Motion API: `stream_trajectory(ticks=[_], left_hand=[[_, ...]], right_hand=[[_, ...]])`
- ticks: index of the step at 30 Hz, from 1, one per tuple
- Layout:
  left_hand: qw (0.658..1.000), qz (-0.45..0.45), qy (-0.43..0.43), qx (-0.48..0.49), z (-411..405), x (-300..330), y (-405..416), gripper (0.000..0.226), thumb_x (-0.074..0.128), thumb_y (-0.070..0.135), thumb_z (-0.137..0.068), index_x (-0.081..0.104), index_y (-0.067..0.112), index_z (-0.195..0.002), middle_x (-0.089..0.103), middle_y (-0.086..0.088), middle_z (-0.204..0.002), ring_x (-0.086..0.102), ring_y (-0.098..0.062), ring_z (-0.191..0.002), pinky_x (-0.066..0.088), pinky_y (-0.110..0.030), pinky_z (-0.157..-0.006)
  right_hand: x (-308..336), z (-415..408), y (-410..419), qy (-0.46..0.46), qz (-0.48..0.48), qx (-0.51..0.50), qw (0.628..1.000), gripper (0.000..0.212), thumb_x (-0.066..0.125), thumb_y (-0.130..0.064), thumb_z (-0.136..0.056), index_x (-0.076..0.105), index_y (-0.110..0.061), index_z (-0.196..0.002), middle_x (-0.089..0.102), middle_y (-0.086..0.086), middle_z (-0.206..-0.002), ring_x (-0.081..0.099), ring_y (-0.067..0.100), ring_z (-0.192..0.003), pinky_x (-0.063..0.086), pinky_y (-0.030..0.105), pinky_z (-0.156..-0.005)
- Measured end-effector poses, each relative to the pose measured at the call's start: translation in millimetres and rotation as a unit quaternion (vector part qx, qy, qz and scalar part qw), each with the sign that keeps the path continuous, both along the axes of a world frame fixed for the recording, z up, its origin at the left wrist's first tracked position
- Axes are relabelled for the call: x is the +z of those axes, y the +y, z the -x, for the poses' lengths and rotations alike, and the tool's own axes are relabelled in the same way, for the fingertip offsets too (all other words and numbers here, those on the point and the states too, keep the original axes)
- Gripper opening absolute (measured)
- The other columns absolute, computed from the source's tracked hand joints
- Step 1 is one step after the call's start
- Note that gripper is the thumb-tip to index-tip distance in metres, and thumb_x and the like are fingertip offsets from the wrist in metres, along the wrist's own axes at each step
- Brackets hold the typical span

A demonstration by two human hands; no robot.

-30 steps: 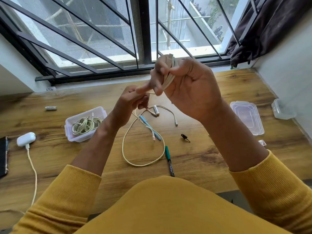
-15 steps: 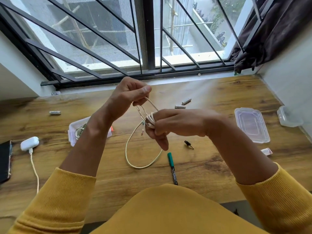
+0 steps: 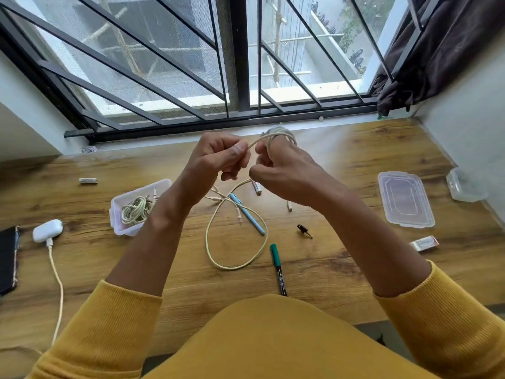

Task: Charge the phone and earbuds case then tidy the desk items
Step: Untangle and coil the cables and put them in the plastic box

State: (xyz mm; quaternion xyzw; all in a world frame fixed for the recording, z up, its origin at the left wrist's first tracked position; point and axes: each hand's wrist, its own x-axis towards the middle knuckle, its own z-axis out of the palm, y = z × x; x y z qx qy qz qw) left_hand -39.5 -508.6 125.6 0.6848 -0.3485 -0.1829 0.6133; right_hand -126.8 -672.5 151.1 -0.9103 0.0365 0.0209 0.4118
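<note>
Phone: dark slab at the far left edge of the frame, cut off by it; whether a cable is plugged in cannot be seen.
Earbuds case: white, left of centre on the worktop, just right of the phone, with a cream charging cable plugged into its near end; that cable runs down and out at the lower left.
Battery: small cylinder lying alone at the upper left of the worktop; its label is too small to read.
Open box: clear plastic tub left of centre, holding a coiled cream cable bundle; its right side is hidden behind the left forearm.
Left hand: raised above the worktop at centre frame, grip narrow, thumb and fingers pinching one strand of the cream cable.
Right hand: just right of the left hand, fingers curled, the cable wound in loops round them; the fingertips are hidden behind the hand.
Loose cable loop: lies on the worktop below the hands, crossing a light blue pen; where it joins the held cable is hidden by the hands.
Green marker: lies near the lower centre, its tip toward the body.
Small dark object: right of the loop, too small to identify.
Lid: clear, flat on the right.
Second clear box: at the far right by the wall; contents cannot be made out.
Eraser-like block: lower right of the lid.
</note>
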Motion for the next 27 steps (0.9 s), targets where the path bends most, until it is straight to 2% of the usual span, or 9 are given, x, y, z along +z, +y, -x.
stream_trajectory(ticks=[3, 6, 9, 13, 16, 18, 20, 22, 27], left_hand=[[0.999, 0.005, 0.031, 0.035, 4.8, -10.9, -2.3, 0.040, 0.050, 0.021, -0.104, 0.060, 0.006, -0.068, 0.042, -0.021, -0.059, 0.037, -0.030, -0.054, 0.032, -0.018, -0.046], [0.997, -0.004, 0.049, 0.051, 12.1, -28.0, -1.8, 0.047, 0.050, 0.025, -0.104, 0.055, 0.013, -0.059, 0.043, -0.006, -0.053, 0.035, -0.024, -0.049, 0.028, -0.022, -0.046], [0.996, -0.007, 0.072, 0.051, 16.1, -35.4, -3.5, 0.052, 0.045, 0.027, -0.106, 0.052, 0.026, -0.055, 0.040, 0.011, -0.052, 0.035, -0.013, -0.048, 0.030, -0.029, -0.054], [0.994, 0.001, 0.095, 0.057, 16.1, -33.6, -6.6, 0.045, 0.044, 0.028, -0.103, 0.049, 0.028, -0.058, 0.038, -0.001, -0.063, 0.037, -0.017, -0.061, 0.035, -0.029, -0.062], [0.992, 0.025, 0.107, 0.058, 13.5, -32.9, -5.6, 0.037, 0.047, 0.022, -0.100, 0.058, 0.020, -0.065, 0.033, -0.013, -0.067, 0.034, -0.022, -0.067, 0.034, -0.033, -0.066], [0.993, 0.034, 0.103, 0.047, 10.4, -31.9, -3.7, 0.040, 0.051, 0.026, -0.098, 0.058, -0.006, -0.075, 0.033, -0.024, -0.069, 0.031, -0.031, -0.067, 0.032, -0.039, -0.068], [0.995, 0.033, 0.085, 0.044, 6.7, -31.1, -0.6, 0.059, 0.053, 0.036, -0.096, 0.050, -0.021, -0.080, 0.038, -0.040, -0.071, 0.036, -0.046, -0.067, 0.031, -0.045, -0.072], [0.997, 0.029, 0.061, 0.047, 2.4, -28.6, 1.7, 0.060, 0.053, 0.036, -0.097, 0.051, -0.023, -0.083, 0.042, -0.046, -0.074, 0.041, -0.053, -0.069, 0.033, -0.049, -0.071], [0.999, -0.026, -0.007, 0.034, -2.4, -19.6, 5.6, 0.039, 0.044, 0.021, -0.104, 0.063, 0.004, -0.074, 0.058, 0.002, -0.065, 0.048, -0.015, -0.064, 0.038, -0.030, -0.066]], right_hand=[[4.0, -0.4, -2.8, -0.058, -0.143, -0.010, 0.988, 0.043, 0.066, -0.035, -0.075, 0.052, -0.013, -0.108, 0.066, 0.004, -0.105, 0.066, 0.021, -0.101, 0.059, 0.039, -0.085], [12.8, -1.6, -10.6, -0.099, -0.351, 0.004, 0.931, 0.040, 0.057, -0.009, -0.071, 0.045, -0.006, -0.109, 0.070, 0.015, -0.116, 0.067, 0.023, -0.112, 0.055, 0.026, -0.088], [17.4, -1.4, -14.0, -0.095, -0.496, 0.063, 0.861, 0.026, 0.049, -0.005, -0.076, 0.048, -0.008, -0.102, 0.074, 0.014, -0.107, 0.066, 0.031, -0.118, 0.040, 0.049, -0.119], [13.8, -0.1, -12.8, -0.059, -0.613, 0.147, 0.774, 0.028, 0.053, -0.016, -0.080, 0.050, -0.005, -0.107, 0.065, 0.027, -0.108, 0.060, 0.046, -0.119, 0.032, 0.060, -0.124], [11.2, -0.3, -14.3, -0.030, -0.609, 0.190, 0.769, 0.025, 0.048, -0.021, -0.086, 0.051, -0.004, -0.104, 0.064, 0.021, -0.085, 0.054, 0.051, -0.098, 0.029, 0.069, -0.115], [12.3, 1.1, -13.8, -0.006, -0.577, 0.214, 0.788, 0.027, 0.047, -0.026, -0.087, 0.053, -0.002, -0.097, 0.059, 0.018, -0.070, 0.046, 0.064, -0.088, 0.031, 0.063, -0.100], [14.6, 3.8, -12.2, 0.025, -0.539, 0.239, 0.807, 0.029, 0.042, -0.027, -0.090, 0.055, -0.001, -0.090, 0.052, 0.016, -0.060, 0.059, 0.051, -0.074, 0.041, 0.057, -0.092], [14.6, 6.7, -10.9, 0.056, -0.479, 0.259, 0.837, 0.033, 0.036, -0.022, -0.097, 0.057, -0.001, -0.086, 0.049, 0.014, -0.056, 0.056, 0.035, -0.059, 0.053, 0.048, -0.084], [5.6, 8.9, -11.7, 0.110, -0.254, 0.310, 0.910, 0.037, 0.058, -0.018, -0.105, 0.060, 0.014, -0.087, 0.056, 0.024, -0.066, 0.054, 0.024, -0.055, 0.053, 0.021, -0.069]])
